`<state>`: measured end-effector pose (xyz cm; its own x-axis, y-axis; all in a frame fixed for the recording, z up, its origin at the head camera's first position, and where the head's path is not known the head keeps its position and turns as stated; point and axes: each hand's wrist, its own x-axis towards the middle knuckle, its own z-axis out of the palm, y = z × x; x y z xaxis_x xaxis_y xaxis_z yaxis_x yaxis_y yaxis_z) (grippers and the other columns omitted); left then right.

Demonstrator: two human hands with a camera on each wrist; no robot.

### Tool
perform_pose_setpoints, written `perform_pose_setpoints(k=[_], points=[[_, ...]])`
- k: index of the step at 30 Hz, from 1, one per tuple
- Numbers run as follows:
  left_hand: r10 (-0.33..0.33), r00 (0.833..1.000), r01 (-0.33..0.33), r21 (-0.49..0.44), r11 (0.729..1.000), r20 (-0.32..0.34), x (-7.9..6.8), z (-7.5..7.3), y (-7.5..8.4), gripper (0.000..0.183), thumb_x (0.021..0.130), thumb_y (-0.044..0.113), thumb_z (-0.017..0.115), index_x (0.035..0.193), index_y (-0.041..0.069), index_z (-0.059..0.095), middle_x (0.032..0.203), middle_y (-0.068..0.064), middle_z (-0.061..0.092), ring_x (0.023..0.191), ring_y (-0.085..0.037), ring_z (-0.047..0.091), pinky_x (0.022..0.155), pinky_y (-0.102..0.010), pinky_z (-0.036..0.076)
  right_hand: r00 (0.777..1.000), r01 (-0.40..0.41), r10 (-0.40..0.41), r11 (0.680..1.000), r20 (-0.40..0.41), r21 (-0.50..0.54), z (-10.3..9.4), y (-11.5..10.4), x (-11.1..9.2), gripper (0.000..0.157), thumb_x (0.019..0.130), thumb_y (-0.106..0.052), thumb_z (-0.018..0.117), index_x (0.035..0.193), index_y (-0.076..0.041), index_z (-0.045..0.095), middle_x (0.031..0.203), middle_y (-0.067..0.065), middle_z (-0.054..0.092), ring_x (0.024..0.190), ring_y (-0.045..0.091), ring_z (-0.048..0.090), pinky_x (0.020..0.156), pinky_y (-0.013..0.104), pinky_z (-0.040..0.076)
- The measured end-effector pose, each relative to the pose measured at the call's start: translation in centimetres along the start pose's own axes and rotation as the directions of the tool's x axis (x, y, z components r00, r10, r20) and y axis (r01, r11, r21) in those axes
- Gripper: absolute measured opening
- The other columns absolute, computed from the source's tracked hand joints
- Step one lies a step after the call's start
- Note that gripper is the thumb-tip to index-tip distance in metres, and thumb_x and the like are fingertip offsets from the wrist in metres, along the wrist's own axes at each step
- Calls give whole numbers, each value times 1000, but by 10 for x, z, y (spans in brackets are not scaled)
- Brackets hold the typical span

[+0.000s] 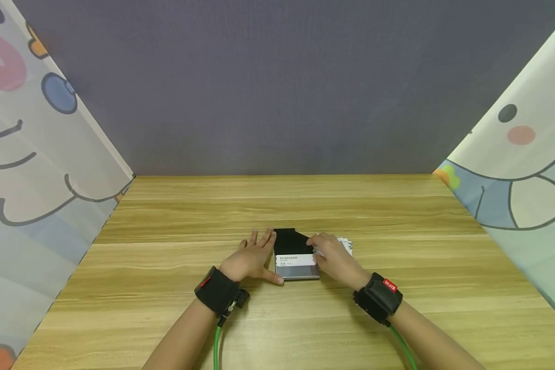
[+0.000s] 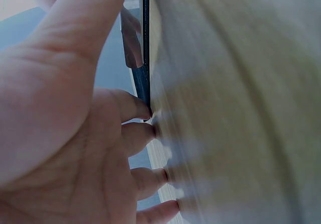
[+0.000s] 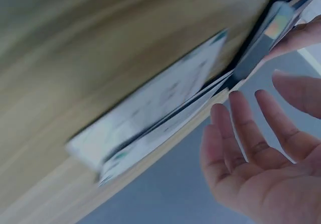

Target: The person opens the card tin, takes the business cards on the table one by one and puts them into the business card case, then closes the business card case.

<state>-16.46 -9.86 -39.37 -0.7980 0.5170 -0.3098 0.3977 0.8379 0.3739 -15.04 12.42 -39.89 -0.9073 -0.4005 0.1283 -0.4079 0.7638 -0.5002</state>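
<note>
A flat black and silver card case (image 1: pixel 297 274) lies on the wooden table, a printed white card (image 1: pixel 296 260) showing across its middle. My left hand (image 1: pixel 251 259) is spread at the case's left side, thumb at the lower left corner and fingers along the upper left edge. In the left wrist view its fingertips (image 2: pixel 150 176) touch the tabletop. At the case's right edge is my right hand (image 1: pixel 334 258), its index finger and thumb close to the black part. The right wrist view shows its fingers (image 3: pixel 246 118) relaxed, the thumb apart from them. White printed cards (image 3: pixel 155 101) lie beside this hand.
The wooden table (image 1: pixel 277 329) runs back to a dark grey panel (image 1: pixel 282 92). Cartoon-printed sheets (image 1: pixel 504 154) stand at both sides. A green cable (image 1: pixel 216 344) trails from each black wrist strap (image 1: pixel 378 298).
</note>
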Motion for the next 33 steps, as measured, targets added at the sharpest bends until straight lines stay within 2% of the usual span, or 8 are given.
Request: perform_pose_setpoints(k=[4,12,20,33], points=[[3,1000,-3,-1,1000,2,0,0,0,112,68,58,67,146,4,6,154,-15,2,134,-45,-3,106,-63,14,997,-75,75,997,-7,-21,-6,9,-4,34,77,1,66,110,2,59,111,20,58,107,37,49,85,51,48],[4,1000,-4,6,1000,9,0,-1,0,112,68,57,67,146,4,7,154,-15,3,134,-45,-3,106,-64,14,990,-143,141,982,-23,-124,-15,23,-7,47,71,-2,72,114,5,54,114,26,52,104,44,47,83,56,46],[-5,1000,6,-5,1000,16,0,0,0,112,68,57,67,146,5,6,154,-14,2,135,-43,-4,107,-63,13,983,-184,182,967,-31,-178,-20,30,-11,55,68,-6,75,117,8,52,113,29,52,100,45,47,81,59,43],[-11,1000,11,11,1000,15,1,-1,0,113,68,59,66,146,5,5,154,-13,1,134,-44,-4,107,-63,14,977,-212,209,960,-35,-184,-23,34,-13,53,70,-9,74,116,7,53,112,31,53,98,47,49,81,60,43]])
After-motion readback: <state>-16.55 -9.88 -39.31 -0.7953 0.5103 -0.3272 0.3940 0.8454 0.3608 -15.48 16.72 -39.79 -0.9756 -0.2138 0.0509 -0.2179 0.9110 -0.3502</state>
